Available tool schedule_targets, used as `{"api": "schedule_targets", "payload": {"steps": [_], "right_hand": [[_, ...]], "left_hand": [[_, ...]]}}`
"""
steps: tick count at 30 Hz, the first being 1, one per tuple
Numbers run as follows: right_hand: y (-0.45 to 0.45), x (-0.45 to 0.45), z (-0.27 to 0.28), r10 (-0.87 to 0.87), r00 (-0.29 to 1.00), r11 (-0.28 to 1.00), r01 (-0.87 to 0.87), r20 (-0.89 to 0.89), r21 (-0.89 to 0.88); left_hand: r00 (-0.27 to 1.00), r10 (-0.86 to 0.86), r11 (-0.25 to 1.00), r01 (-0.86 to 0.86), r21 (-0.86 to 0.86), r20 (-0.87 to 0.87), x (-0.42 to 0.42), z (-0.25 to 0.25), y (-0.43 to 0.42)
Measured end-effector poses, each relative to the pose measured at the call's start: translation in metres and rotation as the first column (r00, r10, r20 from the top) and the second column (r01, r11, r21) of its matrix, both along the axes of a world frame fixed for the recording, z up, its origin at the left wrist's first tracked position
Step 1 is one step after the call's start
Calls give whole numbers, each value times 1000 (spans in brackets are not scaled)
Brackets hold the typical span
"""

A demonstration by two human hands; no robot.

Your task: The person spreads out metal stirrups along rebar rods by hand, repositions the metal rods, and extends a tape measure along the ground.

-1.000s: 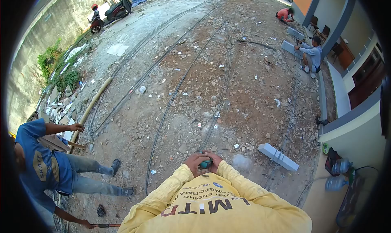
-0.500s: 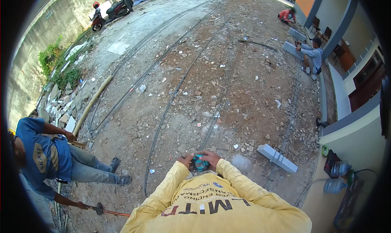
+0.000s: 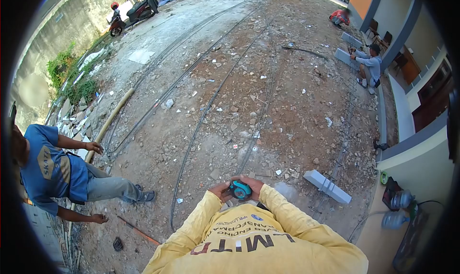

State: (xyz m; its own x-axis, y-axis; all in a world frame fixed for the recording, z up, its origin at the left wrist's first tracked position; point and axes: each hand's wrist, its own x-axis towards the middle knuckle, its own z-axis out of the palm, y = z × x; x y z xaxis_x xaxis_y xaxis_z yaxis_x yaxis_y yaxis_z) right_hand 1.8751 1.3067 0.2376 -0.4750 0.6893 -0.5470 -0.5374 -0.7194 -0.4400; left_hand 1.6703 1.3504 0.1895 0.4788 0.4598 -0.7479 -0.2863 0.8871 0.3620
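Close in front of my yellow shirt, both hands hold a small rounded teal-and-black tape measure (image 3: pixel 240 190). My left hand (image 3: pixel 219 191) is wrapped round one side of it, fingers curled. On the opposite side, my right hand (image 3: pixel 253 185) grips it, with the fingers over its top edge. Beneath the hands is rubble-strewn ground (image 3: pixel 215 154).
A person in a blue shirt (image 3: pixel 55 161) stands at left, near an orange-and-black bar (image 3: pixel 139 230). Long steel rods (image 3: pixel 206 108) cross the ground. A grey concrete block (image 3: pixel 327 187) lies right. Farther off, a person (image 3: pixel 369 65) crouches by the building.
The tape measure has turned in my hands, showing more of its face. The person at left has let go of the bar, now lying on the ground, and has raised the other hand.
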Motion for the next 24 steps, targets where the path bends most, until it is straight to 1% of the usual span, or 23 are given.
{"api": "schedule_targets", "payload": {"steps": [2,5,6,8,11,12,14,16,18,19,20,21,24], "right_hand": [[0,-1,1,64,997,997,-65,47,27],[-2,-3,7,74,976,995,-85,205,48],[-1,-3,-1,97,951,981,-142,294,135],[2,-3,-22,112,875,919,-271,470,285],[-1,-5,-28,110,637,797,-515,763,315],[-5,-7,-27,82,629,793,-511,773,332],[-10,-7,-41,129,592,775,-561,795,292],[-18,-6,-51,178,561,763,-598,809,247],[-28,1,-64,220,483,758,-632,848,163],[-36,6,-75,243,442,754,-646,864,118],[-46,10,-92,182,404,756,-641,897,135],[-54,17,-103,210,365,755,-650,907,87],[-76,40,-126,284,250,739,-672,926,-46]], "left_hand": [[1000,-15,1000,15,-17,-6,1,9,0],[1000,-7,997,5,-78,-28,3,1,-2],[998,7,995,-13,-102,-57,5,0,-2],[993,31,988,-48,-146,-113,10,5,-3],[992,-2,983,-21,-180,-125,5,2,-10],[991,38,982,-61,-176,-129,3,0,-10],[984,114,976,-137,-168,-135,-1,-4,-7],[963,171,972,-200,-126,-207,-12,-2,-1],[932,240,957,-274,-94,-272,-25,-5,8],[912,305,931,-346,-118,-273,-35,-5,12],[889,366,899,-414,-141,-275,-47,-4,19],[861,424,862,-479,-166,-279,-60,-4,25],[712,633,726,-682,-87,-304,-98,-1,43]]}}
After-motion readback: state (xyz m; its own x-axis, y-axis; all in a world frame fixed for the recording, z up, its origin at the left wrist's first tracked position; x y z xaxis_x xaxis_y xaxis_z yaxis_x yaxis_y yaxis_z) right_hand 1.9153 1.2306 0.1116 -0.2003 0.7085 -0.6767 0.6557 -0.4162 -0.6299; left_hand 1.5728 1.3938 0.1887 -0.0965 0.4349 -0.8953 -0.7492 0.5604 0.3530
